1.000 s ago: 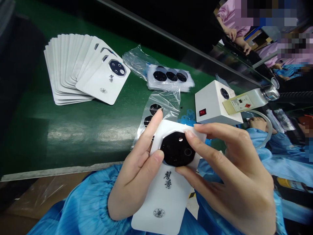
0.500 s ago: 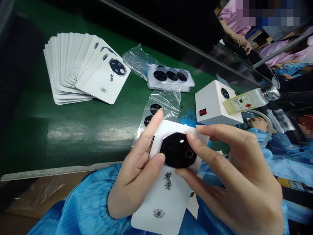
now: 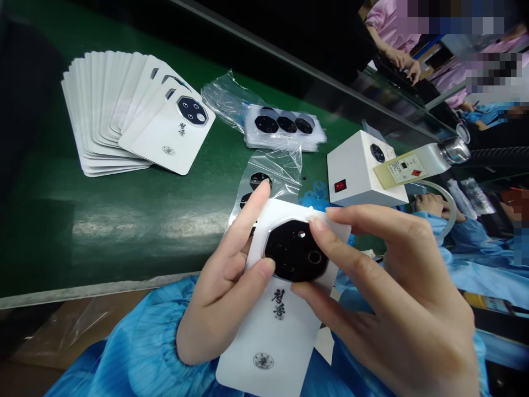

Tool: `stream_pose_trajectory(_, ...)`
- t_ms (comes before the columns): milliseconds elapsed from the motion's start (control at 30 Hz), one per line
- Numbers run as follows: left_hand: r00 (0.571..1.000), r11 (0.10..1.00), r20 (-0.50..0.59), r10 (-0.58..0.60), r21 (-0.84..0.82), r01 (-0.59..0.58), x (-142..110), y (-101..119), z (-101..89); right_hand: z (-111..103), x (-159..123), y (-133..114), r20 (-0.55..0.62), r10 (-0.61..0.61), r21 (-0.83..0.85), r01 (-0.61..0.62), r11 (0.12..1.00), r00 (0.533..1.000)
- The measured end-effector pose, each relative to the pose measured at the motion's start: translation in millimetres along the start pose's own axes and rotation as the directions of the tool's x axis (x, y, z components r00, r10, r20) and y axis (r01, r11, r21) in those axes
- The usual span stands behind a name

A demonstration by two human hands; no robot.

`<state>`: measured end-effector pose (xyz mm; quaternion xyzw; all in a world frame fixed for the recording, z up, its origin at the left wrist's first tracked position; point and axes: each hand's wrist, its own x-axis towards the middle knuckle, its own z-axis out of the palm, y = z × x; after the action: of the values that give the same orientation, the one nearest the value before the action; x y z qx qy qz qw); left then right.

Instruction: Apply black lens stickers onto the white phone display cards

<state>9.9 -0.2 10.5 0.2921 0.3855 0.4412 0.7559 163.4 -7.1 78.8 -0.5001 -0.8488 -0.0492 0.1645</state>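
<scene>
A white phone back cover point(image 3: 264, 336) with black lettering and a round emblem is tilted up in front of me, in my left hand point(image 3: 225, 292). The left thumb presses beside a glossy black octagonal camera lens cover point(image 3: 294, 251), which sits in the raised frame at the upper end. My right hand point(image 3: 388, 281) pinches the lens cover, with the thumb at its lower edge and a fingertip on its upper right edge. Another right finger touches the top edge of the back cover. The left fingers behind the back cover are mostly hidden.
On the green table point(image 3: 136, 220) lie fanned white back covers point(image 3: 124, 110), stacked lens cover sheets point(image 3: 285, 129), a clear bag of black lens covers point(image 3: 268, 171) and blue film scraps point(image 3: 316, 193). A white box point(image 3: 359, 171) with a red switch stands beside a tilted bottle point(image 3: 417, 165). Other people sit to the right.
The whole view has shifted slightly, so everything appears a little further left. Both hands keep the same hold on the back cover and lens cover.
</scene>
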Motion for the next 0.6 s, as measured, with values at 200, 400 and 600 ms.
stream_pose_trajectory(200,0.99,0.985,0.068,-0.128,-0.111,0.135,-2.2,5.1,2.5,0.8,2.2,0.6,0.028,-0.002,-0.003,0.002,1.0,1.0)
stream_pose_trajectory(400,0.995,0.997,0.059,-0.08,-0.016,0.081,-1.7,1.7,0.1,1.2,1.3,1.5,0.017,0.018,0.006,-0.018,1.0,1.0)
stream_pose_trajectory(600,0.999,1.0,0.038,-0.023,-0.01,0.024,-2.1,0.4,2.3,2.6,-1.2,2.4,0.009,0.009,0.012,-0.009,1.0,1.0)
